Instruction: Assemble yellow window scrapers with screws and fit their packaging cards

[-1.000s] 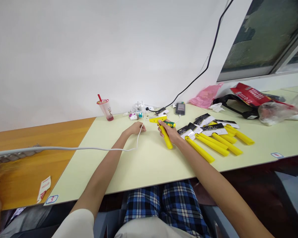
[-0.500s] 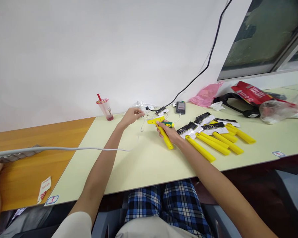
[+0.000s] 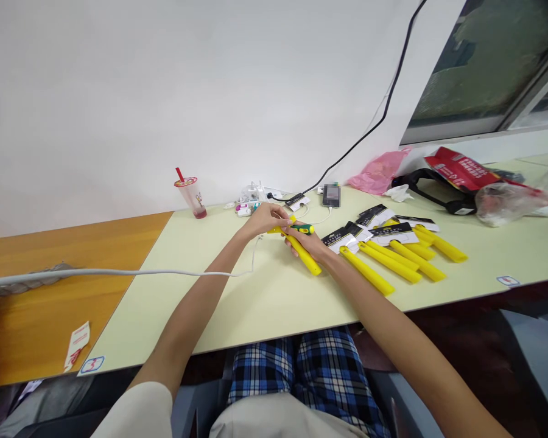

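Observation:
My right hand [image 3: 311,242] is closed round a yellow T-shaped scraper [image 3: 309,261], its handle slanting down toward me. A green-and-yellow screwdriver [image 3: 305,229] lies across the top of the same hand, gripped along with the scraper. Over the scraper's head is my left hand [image 3: 269,218], its fingers pinched together there; whatever they hold is too small or hidden to make out. Several more yellow scrapers [image 3: 369,271] with black-and-white cards [image 3: 394,233] lie to the right of my right hand.
A plastic cup [image 3: 192,198] with a red straw stands by the wall. Behind my hands are a white power strip [image 3: 253,193] and a small device [image 3: 331,196] on a cable. A pale cable [image 3: 164,272] crosses from the left. A pink bag [image 3: 379,172] lies back right.
My left hand has moved right, from above the table to the scraper's head. My right hand still holds the scraper and screwdriver in about the same place.

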`<control>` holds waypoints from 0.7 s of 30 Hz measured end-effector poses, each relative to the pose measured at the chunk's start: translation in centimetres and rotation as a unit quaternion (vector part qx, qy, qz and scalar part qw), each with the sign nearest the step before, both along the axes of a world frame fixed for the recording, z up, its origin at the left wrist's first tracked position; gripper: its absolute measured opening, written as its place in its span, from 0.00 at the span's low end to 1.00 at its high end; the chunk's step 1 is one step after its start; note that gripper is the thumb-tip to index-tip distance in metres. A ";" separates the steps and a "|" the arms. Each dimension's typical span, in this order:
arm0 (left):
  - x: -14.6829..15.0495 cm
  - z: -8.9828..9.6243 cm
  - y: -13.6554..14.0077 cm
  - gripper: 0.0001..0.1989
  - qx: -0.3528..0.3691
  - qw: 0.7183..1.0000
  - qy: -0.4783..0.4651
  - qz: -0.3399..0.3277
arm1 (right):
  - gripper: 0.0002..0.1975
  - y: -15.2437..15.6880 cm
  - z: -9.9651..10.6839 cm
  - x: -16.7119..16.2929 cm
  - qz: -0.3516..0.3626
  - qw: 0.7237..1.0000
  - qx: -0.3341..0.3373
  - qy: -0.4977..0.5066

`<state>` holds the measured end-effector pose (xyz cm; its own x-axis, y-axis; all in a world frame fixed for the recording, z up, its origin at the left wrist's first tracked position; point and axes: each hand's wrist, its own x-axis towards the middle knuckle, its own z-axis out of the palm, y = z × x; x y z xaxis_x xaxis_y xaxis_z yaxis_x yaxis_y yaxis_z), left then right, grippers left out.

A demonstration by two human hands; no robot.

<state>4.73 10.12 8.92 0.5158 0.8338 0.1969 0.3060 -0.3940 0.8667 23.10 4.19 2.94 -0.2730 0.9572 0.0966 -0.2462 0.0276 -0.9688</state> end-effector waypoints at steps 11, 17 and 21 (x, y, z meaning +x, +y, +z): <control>-3.5 -0.7 2.8 0.22 -0.050 0.997 -0.043 0.047 | 0.25 0.6 -0.5 0.2 -0.014 1.000 -0.012 0.014; -8.6 -2.9 5.0 0.15 -0.060 0.980 0.163 0.092 | 0.24 1.4 -1.0 0.4 -0.063 0.996 -0.013 0.058; -8.7 -4.2 5.0 0.15 -0.081 0.974 0.212 0.012 | 0.24 1.6 -1.2 0.4 -0.064 0.996 -0.015 0.055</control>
